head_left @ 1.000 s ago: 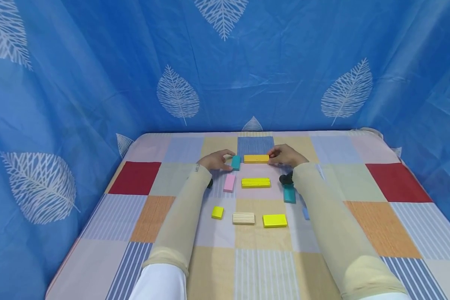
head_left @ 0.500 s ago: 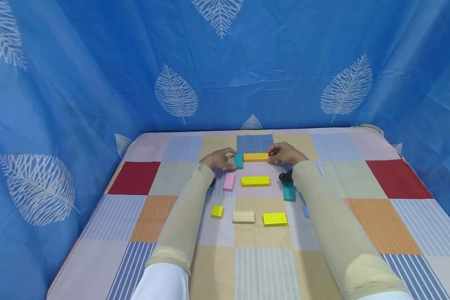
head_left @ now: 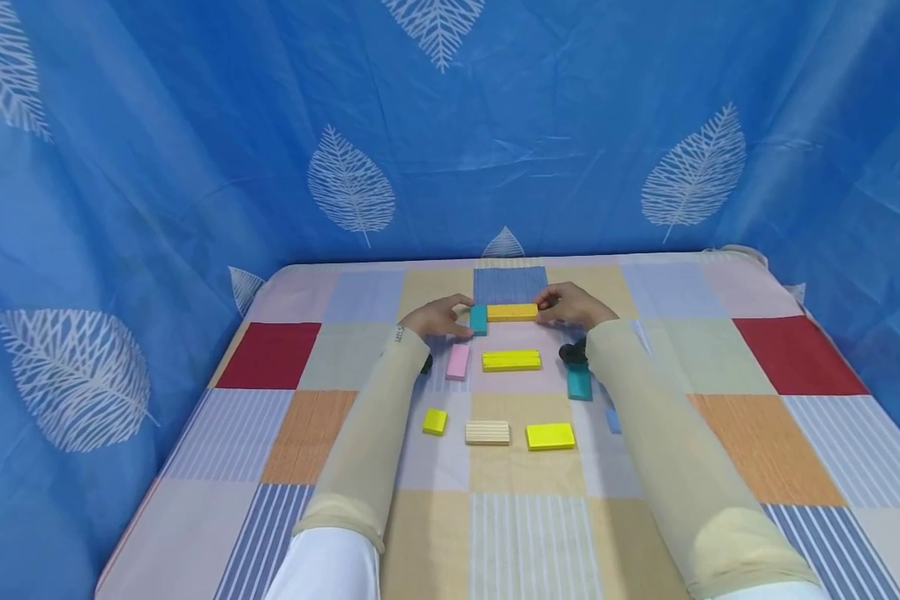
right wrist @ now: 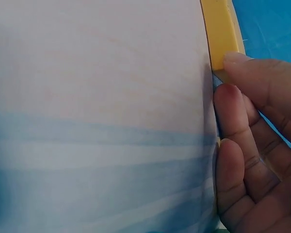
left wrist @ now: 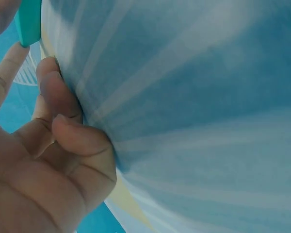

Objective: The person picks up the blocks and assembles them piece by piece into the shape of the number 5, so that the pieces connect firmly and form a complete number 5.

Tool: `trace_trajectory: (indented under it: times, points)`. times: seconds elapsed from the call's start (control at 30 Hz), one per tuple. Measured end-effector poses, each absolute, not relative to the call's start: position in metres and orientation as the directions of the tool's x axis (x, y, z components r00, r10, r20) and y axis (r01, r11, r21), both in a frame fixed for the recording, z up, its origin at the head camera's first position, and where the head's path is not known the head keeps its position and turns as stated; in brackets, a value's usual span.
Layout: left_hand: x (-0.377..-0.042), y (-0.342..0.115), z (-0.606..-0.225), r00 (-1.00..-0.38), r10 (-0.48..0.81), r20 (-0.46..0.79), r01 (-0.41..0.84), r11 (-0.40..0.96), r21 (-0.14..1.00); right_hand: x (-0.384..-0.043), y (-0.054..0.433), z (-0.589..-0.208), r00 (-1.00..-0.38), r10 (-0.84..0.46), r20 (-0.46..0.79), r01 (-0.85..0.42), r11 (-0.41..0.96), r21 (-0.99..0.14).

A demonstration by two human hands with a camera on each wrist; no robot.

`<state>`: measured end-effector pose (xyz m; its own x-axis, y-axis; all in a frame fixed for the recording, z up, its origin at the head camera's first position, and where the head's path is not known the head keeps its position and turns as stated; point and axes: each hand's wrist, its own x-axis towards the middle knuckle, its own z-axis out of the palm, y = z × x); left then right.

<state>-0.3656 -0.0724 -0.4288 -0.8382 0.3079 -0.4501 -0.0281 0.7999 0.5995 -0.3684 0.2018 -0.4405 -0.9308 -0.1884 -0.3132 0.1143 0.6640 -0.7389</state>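
Note:
Toward the back of the table, my left hand [head_left: 437, 318] pinches a teal block [head_left: 478, 320] between thumb and forefinger. In the left wrist view the teal block [left wrist: 29, 22] is at the top left corner, its end against a fingertip, while the other fingers curl near the cloth. My right hand [head_left: 574, 307] holds the right end of a long orange-yellow block [head_left: 512, 312]. The right wrist view has the thumb on the end of this orange-yellow block [right wrist: 219, 39]. The teal block stands crosswise right at the left end of the orange-yellow one.
Nearer than the hands lie a pink block [head_left: 457, 362], a long yellow block [head_left: 512, 361] and another teal block [head_left: 579, 382]. Closer still are a small yellow block [head_left: 434, 422], a ridged beige block [head_left: 487, 432], a yellow block [head_left: 550, 437] and a partly hidden blue block [head_left: 613, 420].
The left hand has slid the teal block right, from a gap beside the orange-yellow block to its left end. The right hand stays at the other end.

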Motion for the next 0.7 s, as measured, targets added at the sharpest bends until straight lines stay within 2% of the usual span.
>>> trace_trajectory:
  times: [0.23, 0.47, 0.7]
  points:
    - [-0.365, -0.076, -0.431, -0.842, 0.311, -0.441, -0.034, 0.785, 0.619, -0.368, 0.201, -0.436, -0.919, -0.220, -0.327, 0.089, 0.692, -0.716]
    - [-0.363, -0.073, -0.432, -0.851, 0.303, -0.429, -0.027, 0.791, 0.611, -0.359, 0.212, -0.425, -0.875, -0.340, -0.346, 0.064, 0.627, -0.777]
    - [-0.363, -0.075, -0.429, -0.858, 0.286, -0.427, -0.012, 0.819, 0.573, -0.344, 0.225, -0.418, -0.898, -0.401, -0.182, -0.066, 0.530, -0.845]
